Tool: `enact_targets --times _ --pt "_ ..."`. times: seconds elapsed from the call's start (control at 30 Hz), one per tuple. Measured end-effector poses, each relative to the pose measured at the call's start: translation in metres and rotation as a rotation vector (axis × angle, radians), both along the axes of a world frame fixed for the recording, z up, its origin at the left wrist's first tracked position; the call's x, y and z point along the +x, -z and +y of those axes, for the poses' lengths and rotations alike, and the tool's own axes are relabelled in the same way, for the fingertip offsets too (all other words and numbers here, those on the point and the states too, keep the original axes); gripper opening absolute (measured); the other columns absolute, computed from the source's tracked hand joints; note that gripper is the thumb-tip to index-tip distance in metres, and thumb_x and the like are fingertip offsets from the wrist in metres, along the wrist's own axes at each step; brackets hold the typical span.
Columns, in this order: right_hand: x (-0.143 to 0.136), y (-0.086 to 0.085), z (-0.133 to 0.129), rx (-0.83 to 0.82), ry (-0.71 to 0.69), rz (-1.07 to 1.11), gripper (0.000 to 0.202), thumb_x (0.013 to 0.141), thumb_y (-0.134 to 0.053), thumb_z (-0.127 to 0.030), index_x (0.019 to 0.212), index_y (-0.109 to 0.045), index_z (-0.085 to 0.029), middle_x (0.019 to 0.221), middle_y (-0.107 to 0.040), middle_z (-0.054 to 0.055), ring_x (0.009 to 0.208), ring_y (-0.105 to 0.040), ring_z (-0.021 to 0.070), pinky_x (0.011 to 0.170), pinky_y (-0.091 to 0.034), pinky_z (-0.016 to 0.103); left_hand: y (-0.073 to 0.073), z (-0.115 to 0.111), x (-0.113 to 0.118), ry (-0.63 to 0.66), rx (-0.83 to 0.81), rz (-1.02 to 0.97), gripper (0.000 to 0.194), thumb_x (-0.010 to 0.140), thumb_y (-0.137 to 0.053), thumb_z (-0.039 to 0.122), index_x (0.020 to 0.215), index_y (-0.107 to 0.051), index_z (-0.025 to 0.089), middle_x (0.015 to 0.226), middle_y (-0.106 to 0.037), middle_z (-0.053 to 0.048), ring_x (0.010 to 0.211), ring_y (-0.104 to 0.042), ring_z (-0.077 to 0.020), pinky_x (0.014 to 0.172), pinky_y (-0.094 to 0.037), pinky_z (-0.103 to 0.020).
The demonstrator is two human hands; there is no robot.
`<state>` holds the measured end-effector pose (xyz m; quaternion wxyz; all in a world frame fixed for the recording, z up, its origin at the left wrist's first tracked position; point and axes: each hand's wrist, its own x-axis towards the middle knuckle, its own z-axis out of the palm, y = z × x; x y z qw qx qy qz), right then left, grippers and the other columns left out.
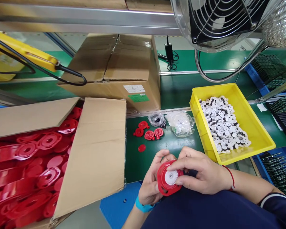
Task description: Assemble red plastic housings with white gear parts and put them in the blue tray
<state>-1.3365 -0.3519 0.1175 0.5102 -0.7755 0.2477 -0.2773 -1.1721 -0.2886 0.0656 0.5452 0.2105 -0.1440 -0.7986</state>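
Both hands close on a round red plastic housing [168, 182] above the lap; left hand [152, 181] cups it, right hand [200, 175] pinches a white toothed gear [171, 176] into its centre; green counter [157, 152] beyond; yellow tray [252, 127] of gears right.

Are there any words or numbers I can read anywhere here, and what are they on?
None can be read.
White label on the closed cardboard box: print too small and blurred.
Green label below it: too blurred.
Red part in the hands: no writing visible.
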Motion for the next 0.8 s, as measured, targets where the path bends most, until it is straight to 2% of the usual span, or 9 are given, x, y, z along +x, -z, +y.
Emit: enact_targets --times 0.13,0.23,0.33,0.43,0.5,0.57,0.67,0.7,0.8 --pt "0.001 -0.001 -0.002 -0.024 0.003 -0.025 0.024 0.084 -0.056 -0.022 0.106 -0.059 -0.012 0.081 -0.048 0.004 0.078 -0.045 0.0076 0.067 -0.041 0.019 0.004 0.001 0.003 0.005 -0.021 0.006 0.053 0.066 -0.072 0.023 0.116 -0.055 0.029 0.1 -0.055 -0.002 0.083 -0.059 -0.0103 0.071 -0.051 -0.016" --pt "0.001 -0.001 -0.003 -0.031 0.032 -0.041 0.024 0.084 -0.057 -0.02 0.107 -0.058 -0.012 0.082 -0.047 0.004 0.079 -0.045 0.0069 0.069 -0.041 0.018 0.009 0.001 0.006 -0.02 -0.084 -0.094 0.055 0.068 -0.072 0.025 0.119 -0.053 0.029 0.105 -0.056 -0.003 0.088 -0.06 -0.0123 0.075 -0.051 -0.018" --pt "0.0 0.002 -0.003 -0.011 0.078 -0.015 0.025 0.082 -0.059 -0.022 0.106 -0.058 -0.013 0.085 -0.048 0.004 0.081 -0.046 0.0075 0.071 -0.042 0.02 0.009 -0.001 0.01 0.006 -0.162 -0.323 0.055 0.072 -0.07 0.024 0.122 -0.05 0.032 0.112 -0.057 -0.001 0.097 -0.059 -0.0121 0.083 -0.049 -0.016" --pt "0.001 0.009 -0.003 0.01 0.147 0.078 0.02 0.08 -0.061 -0.024 0.097 -0.058 -0.014 0.084 -0.048 0.004 0.08 -0.046 0.0086 0.07 -0.042 0.022 0.005 -0.003 0.011 0.011 -0.285 -0.636 0.055 0.077 -0.065 0.016 0.125 -0.046 0.036 0.116 -0.056 0.002 0.102 -0.057 -0.0074 0.086 -0.044 -0.009" --pt "0.002 0.015 -0.004 0.017 0.169 0.138 0.023 0.08 -0.061 -0.026 0.1 -0.057 -0.015 0.089 -0.048 0.005 0.085 -0.047 0.01 0.074 -0.043 0.023 0.004 -0.002 0.01 -0.036 -0.342 -0.814 0.059 0.079 -0.061 0.011 0.128 -0.042 0.037 0.12 -0.053 0.002 0.105 -0.056 -0.0059 0.089 -0.042 -0.008" --pt "0.002 0.022 -0.004 -0.019 0.14 0.185 0.037 0.081 -0.06 -0.032 0.114 -0.054 -0.016 0.107 -0.049 0.009 0.101 -0.047 0.0138 0.086 -0.044 0.028 0.008 -0.001 0.009 -0.101 -0.356 -0.929 0.06 0.081 -0.058 0.011 0.132 -0.039 0.037 0.126 -0.049 0.0 0.112 -0.053 -0.0076 0.092 -0.042 -0.01" --pt "-0.002 0.031 -0.004 -0.114 0.047 0.225 0.055 0.084 -0.057 -0.041 0.132 -0.044 -0.017 0.137 -0.035 0.012 0.126 -0.034 0.0194 0.102 -0.036 0.036 0.019 0.002 0.008 -0.206 -0.333 -1.018 0.058 0.081 -0.058 0.013 0.133 -0.039 0.032 0.13 -0.046 -0.003 0.117 -0.05 -0.0114 0.095 -0.043 -0.014" --pt "-0.003 0.034 -0.003 -0.115 0.032 0.223 0.051 0.085 -0.055 -0.04 0.13 -0.047 -0.018 0.139 -0.034 0.01 0.127 -0.034 0.0185 0.103 -0.035 0.035 0.023 0.004 0.008 -0.242 -0.305 -1.033 0.056 0.081 -0.058 0.013 0.132 -0.039 0.03 0.128 -0.048 -0.004 0.116 -0.051 -0.0119 0.094 -0.044 -0.015" --pt "-0.004 0.041 -0.002 -0.036 0.068 0.181 0.028 0.088 -0.051 -0.031 0.114 -0.059 -0.022 0.132 -0.046 0.004 0.119 -0.044 0.0122 0.102 -0.037 0.029 0.033 0.009 0.01 -0.315 -0.192 -1.041 0.053 0.081 -0.059 0.015 0.129 -0.04 0.026 0.12 -0.052 -0.006 0.109 -0.055 -0.0125 0.09 -0.047 -0.018"
